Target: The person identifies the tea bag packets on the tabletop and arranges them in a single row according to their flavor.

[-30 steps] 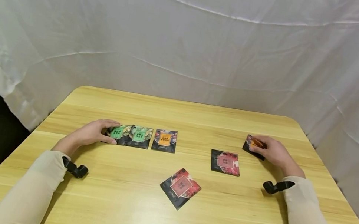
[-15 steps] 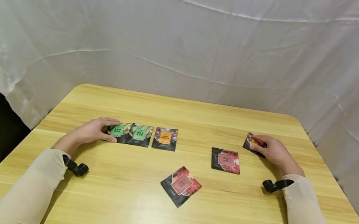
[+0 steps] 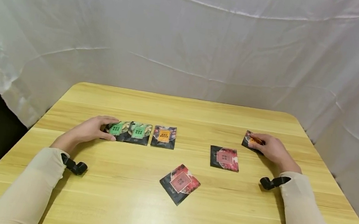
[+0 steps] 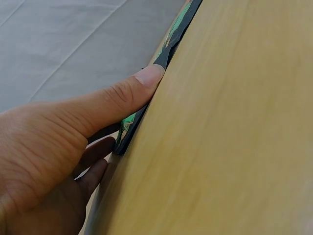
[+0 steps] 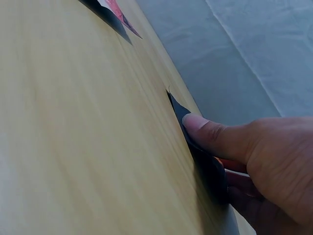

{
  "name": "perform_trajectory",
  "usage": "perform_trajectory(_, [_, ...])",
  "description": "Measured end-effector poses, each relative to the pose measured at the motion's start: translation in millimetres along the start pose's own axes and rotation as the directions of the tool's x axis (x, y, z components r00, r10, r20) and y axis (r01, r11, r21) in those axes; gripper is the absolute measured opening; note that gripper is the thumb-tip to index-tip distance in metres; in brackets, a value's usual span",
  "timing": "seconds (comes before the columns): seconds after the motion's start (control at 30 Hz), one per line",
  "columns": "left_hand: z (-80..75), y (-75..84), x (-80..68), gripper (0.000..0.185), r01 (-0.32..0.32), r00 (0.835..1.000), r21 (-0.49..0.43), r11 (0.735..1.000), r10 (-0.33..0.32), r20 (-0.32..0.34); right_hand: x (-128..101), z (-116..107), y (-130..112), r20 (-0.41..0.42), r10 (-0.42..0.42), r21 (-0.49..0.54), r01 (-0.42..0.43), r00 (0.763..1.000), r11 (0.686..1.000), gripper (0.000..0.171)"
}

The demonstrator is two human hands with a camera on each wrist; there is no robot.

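Observation:
On the left of the table, my left hand [image 3: 91, 131] holds a sachet with a green label [image 3: 115, 129] between thumb and fingers. Its thumb [image 4: 122, 95] lies along the near edge, and part of the sachet is hidden under the hand. A second green-labelled sachet [image 3: 138, 132] overlaps the first one's right side. Just right of that pair lies an orange-labelled sachet [image 3: 163, 136]. Over at the right, my right hand [image 3: 275, 150] pinches another orange-labelled sachet [image 3: 247, 140], which bends under the grip. The right wrist view shows that sachet's dark side [image 5: 195, 152] under the thumb.
A red-labelled sachet [image 3: 224, 158] lies left of and nearer than the right hand. Another red-labelled sachet [image 3: 180, 184] lies turned cornerwise nearer the front middle. The wooden table [image 3: 114, 201] ends at the back against a hanging pale cloth [image 3: 188, 42].
The head view has tilted slightly, so the whole scene sits a little higher. Both hands keep their places on their sachets.

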State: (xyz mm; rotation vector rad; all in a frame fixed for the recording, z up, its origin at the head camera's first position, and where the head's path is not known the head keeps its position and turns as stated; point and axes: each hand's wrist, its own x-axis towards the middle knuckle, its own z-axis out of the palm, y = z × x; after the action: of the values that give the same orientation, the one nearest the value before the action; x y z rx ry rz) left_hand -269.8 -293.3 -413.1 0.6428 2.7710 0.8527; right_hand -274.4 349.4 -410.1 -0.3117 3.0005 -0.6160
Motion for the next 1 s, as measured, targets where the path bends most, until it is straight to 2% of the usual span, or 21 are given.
perform_trajectory(0.5, [-0.5,0.4,-0.5,0.082,-0.007,1.000,-0.002,1.000,0.007,0.001,3.9,0.8,1.4,0.006,0.066,0.045,-0.066,0.998,0.997,0.063])
perform_trajectory(1.0, [0.1,-0.6,1.0,0.082,-0.006,1.000,0.002,1.000,0.006,-0.009,21.1,3.1,-14.2,0.026,0.023,0.009,-0.023,0.999,1.000,0.061])
